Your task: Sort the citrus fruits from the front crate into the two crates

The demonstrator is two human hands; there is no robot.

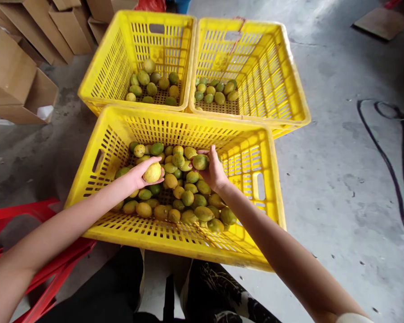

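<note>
My left hand [141, 174] is palm up, its fingers curled under a yellow lemon [152, 172]. In my right hand [215, 169] is a greener lemon [200, 162], held between thumb and fingers. Both hands are inside the near yellow crate [175, 242], above a layer of many yellow and green lemons [187, 198]. Behind it stand two more yellow crates side by side. The back left crate [138, 20] and the back right crate [298, 89] each have several lemons on the bottom.
Open cardboard boxes [10, 67] are stacked at the upper left. A red plastic chair or stool [62, 264] stands close at my left. A black cable [385, 163] lies on the grey floor at right, and a flat brown board [382, 23] lies farther back.
</note>
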